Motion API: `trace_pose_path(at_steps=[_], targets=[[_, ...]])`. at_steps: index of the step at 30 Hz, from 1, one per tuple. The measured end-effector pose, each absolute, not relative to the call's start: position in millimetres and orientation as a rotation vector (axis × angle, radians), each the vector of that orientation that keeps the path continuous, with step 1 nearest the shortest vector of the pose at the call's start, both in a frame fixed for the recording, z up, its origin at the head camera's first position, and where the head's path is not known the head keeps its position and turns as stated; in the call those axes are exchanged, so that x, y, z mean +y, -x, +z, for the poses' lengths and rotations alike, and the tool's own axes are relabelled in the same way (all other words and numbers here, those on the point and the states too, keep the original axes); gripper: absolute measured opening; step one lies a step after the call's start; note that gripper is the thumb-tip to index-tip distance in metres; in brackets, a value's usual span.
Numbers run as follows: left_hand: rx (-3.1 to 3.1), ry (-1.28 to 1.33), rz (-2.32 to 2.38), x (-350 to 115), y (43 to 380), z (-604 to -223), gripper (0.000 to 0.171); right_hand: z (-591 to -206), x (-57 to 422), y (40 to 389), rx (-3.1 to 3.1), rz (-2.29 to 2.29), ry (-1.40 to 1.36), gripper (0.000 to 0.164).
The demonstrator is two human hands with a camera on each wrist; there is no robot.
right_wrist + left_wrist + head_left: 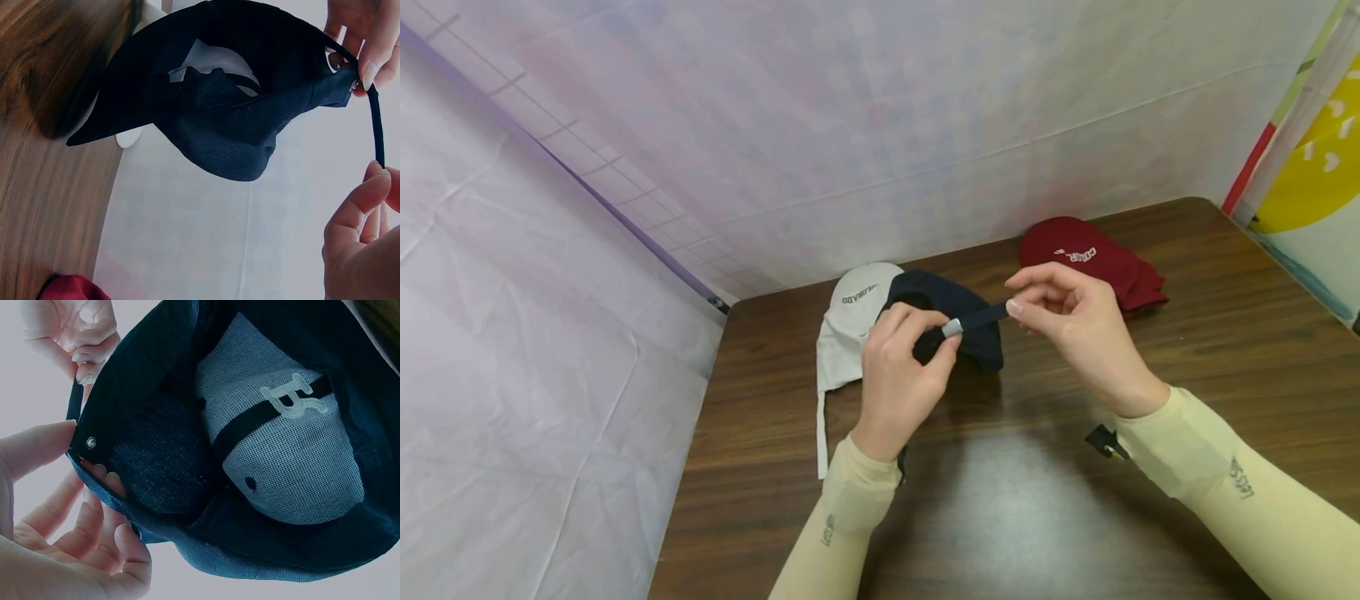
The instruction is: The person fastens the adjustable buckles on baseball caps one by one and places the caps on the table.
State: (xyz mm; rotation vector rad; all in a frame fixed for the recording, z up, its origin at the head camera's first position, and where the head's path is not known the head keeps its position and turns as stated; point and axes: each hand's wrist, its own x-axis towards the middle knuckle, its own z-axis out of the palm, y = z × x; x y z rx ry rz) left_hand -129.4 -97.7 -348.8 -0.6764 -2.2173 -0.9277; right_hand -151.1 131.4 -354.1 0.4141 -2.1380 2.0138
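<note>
A dark navy cap [951, 292] is held above the table, its back strap [983, 317] drawn out to the right. My left hand [898, 367] pinches the strap between thumb and forefinger at its silver metal buckle [952, 327]. With thumb and fingertips, my right hand [1078, 325] grips the strap's free end. The left wrist view looks into the cap, where pale mesh lining [287, 469] and a small metal snap [91, 442] show. From the right wrist, the strap [377, 125] appears taut between both hands, and the brim [119, 106] points toward the table.
A white cap [853, 304] with a loose strap [822, 433] lies behind my left hand, partly covered by the navy one. Toward the back right rests a dark red cap [1067, 246]. Pale cloth [880, 125] hangs behind the wooden table [760, 467].
</note>
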Motion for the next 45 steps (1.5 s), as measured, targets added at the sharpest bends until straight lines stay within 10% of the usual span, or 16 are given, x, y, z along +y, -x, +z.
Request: trace_pose_path(at_steps=[45], targets=[[-2.245,0.649,-0.934,-98.9,123.9,-345.6,0.016,-350.8,133.0,149.5,-2.099,2.02,-0.423,0.025]])
